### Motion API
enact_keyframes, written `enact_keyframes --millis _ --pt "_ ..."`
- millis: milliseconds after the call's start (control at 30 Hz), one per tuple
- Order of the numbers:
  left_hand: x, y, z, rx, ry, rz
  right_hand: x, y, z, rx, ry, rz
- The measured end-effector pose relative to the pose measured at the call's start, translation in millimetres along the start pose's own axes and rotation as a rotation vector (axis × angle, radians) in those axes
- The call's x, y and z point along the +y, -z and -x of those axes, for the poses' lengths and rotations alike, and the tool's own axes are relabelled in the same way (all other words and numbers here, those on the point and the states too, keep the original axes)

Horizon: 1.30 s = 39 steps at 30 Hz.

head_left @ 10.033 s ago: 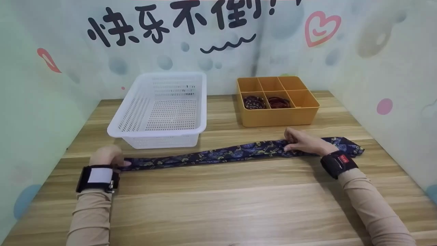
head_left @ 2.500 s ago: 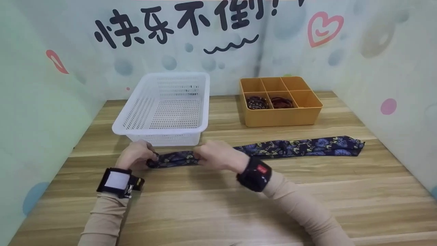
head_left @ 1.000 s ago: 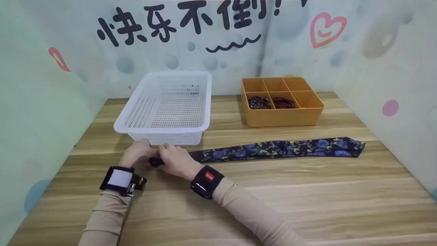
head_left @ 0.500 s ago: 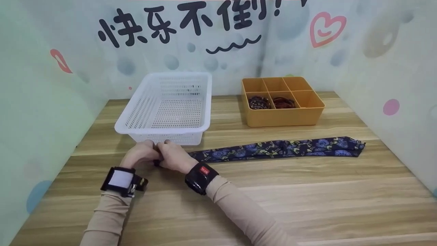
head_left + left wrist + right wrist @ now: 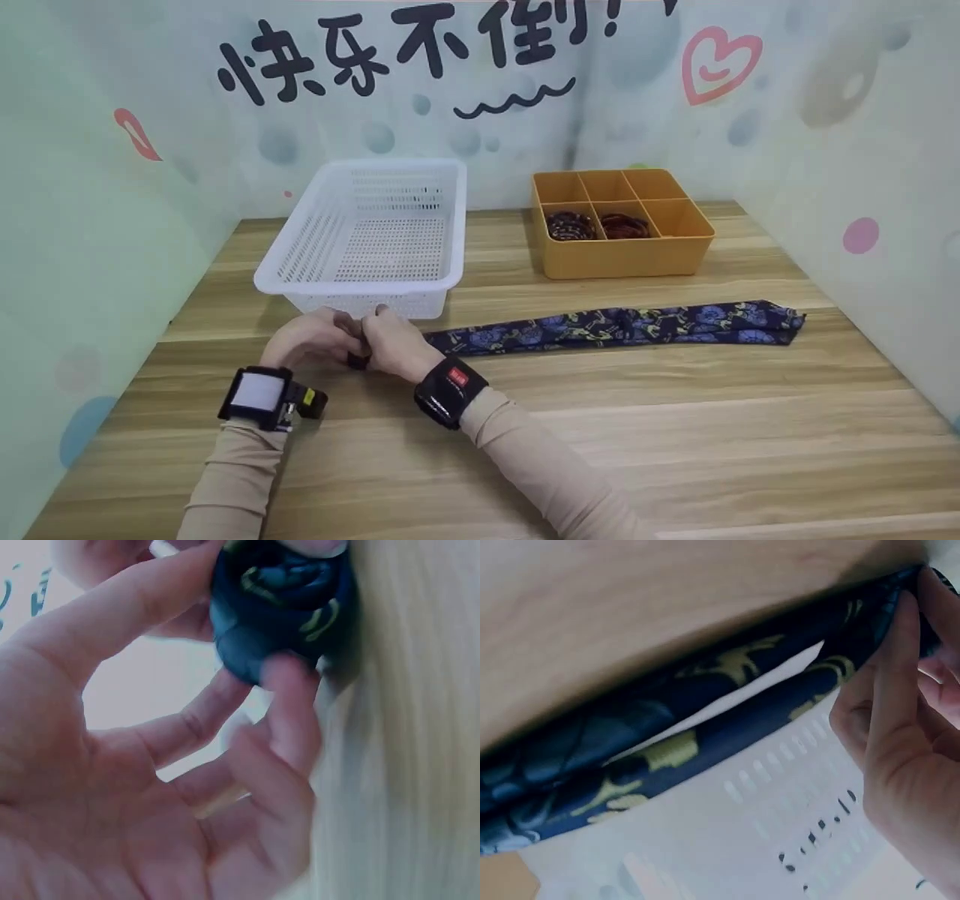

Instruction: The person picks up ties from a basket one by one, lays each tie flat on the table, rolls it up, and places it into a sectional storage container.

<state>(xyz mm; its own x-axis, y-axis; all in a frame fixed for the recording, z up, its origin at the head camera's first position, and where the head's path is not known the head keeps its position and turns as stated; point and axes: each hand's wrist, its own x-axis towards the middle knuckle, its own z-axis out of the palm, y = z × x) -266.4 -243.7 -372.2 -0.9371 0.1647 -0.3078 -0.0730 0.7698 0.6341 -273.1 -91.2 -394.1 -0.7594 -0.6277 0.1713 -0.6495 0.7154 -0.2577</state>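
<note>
A dark navy necktie [image 5: 570,330] with blue flowers and yellow figures stretches across the wooden table, its wide pointed end on the right. Its narrow left end is wound into a small roll [image 5: 255,622], seen end-on in the left wrist view. My left hand [image 5: 319,337] holds this roll between thumb and curled fingers. Close against it, my right hand [image 5: 397,346] pinches the tie where the flat length meets the roll. In the right wrist view that length runs away from the fingertips as two folded layers with a gap between them. The head view mostly hides the roll behind both hands.
Just behind the hands stands a white perforated plastic basket [image 5: 457,255]. An orange six-compartment box [image 5: 630,259] is at the back right; two of its front compartments hold coiled dark items [image 5: 571,225]. Printed wall panels [image 5: 847,150] enclose the table's back and sides.
The tie's narrow end, earlier stretched flat, is now rolled up. My left hand has shifted right; my right hand has moved far left along the tie to meet it. The wide end stayed put.
</note>
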Motion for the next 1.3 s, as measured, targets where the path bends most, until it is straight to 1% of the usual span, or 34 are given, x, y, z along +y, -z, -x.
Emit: enact_keyframes --millis 33,167,200,300,433,500,533,600,767,833,900,967,1067,1133,1233,1300 --pt "1.7 -2.1 -0.9 0.006 0.021 0.016 1 1 0 0.0 0.009 -0.014" --pt "5.4 -6.5 -3.2 0.047 0.058 -0.039 3 6 1 -0.004 0.031 -0.1" --pt "5.4 -6.5 -3.7 0.046 0.053 -0.052 3 7 1 -0.004 0.027 -0.107" --pt "2.8 -4.8 -4.9 0.019 -0.012 -0.093 3 9 0 -0.016 -0.001 -0.104" --pt "-4.3 -1.0 -6.1 -0.077 -0.153 -0.041 4 10 1 -0.019 -0.032 -0.053" --pt "-7.2 -0.4 -6.5 -0.098 -0.211 -0.035 5 10 2 -0.012 -0.045 -0.021" --pt "-8.3 -0.7 -6.8 -0.094 -0.234 -0.037 5 10 3 -0.007 -0.049 -0.014" --pt "-9.1 -2.3 -7.6 -0.055 -0.266 -0.073 7 10 3 0.005 -0.059 -0.006" --pt "-8.9 -8.6 -9.6 0.049 -0.294 -0.069 11 11 5 0.034 -0.045 -0.012" --pt "-9.0 -10.3 -10.3 0.071 -0.305 -0.066 12 12 5 0.038 -0.033 -0.017" --pt "-8.8 -10.7 -11.0 0.099 -0.339 -0.106 11 14 6 0.043 -0.017 -0.019" --pt "-7.9 -10.2 -11.0 0.11 -0.354 -0.132 10 17 6 0.048 -0.003 -0.017" --pt "-6.8 -8.0 -9.9 0.085 -0.367 -0.136 8 19 6 0.054 0.006 0.004" --pt "-6.2 -6.6 -8.7 0.049 -0.351 -0.121 7 19 6 0.048 -0.003 0.022" --pt "-6.4 -4.6 -7.5 0.01 -0.352 -0.115 7 18 4 0.034 -0.027 0.071" --pt "-6.3 -4.2 -7.4 -0.003 -0.354 -0.107 8 17 3 0.021 -0.055 0.088"
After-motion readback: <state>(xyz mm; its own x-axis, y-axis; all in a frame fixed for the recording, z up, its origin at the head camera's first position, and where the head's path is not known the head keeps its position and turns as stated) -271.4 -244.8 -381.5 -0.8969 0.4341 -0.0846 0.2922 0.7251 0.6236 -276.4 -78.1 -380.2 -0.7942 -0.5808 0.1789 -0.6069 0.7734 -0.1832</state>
